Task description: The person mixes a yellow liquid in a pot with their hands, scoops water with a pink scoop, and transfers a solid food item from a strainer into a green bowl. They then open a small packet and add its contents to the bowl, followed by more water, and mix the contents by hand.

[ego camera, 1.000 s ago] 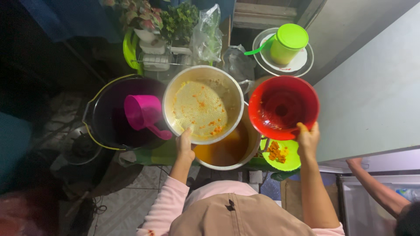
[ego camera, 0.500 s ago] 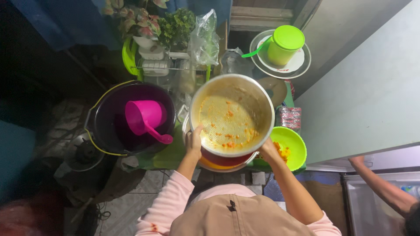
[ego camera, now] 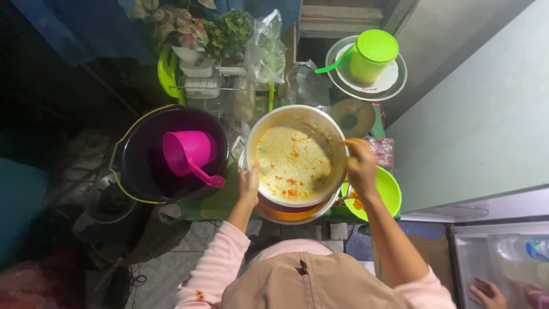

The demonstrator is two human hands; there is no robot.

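Strainer [ego camera: 294, 157] now sits over the red bowl [ego camera: 286, 210], left hand [ego camera: 249, 183] and right hand [ego camera: 360, 166] each gripping its rim, the red bowl no longer held aside.

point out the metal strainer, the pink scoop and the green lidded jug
metal strainer [ego camera: 291, 160], head view, perforated bottom
pink scoop [ego camera: 189, 150], head view, cup part
green lidded jug [ego camera: 373, 54], head view, lid

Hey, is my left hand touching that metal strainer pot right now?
Touching. The head view shows the left hand gripping the rim of the metal strainer pot.
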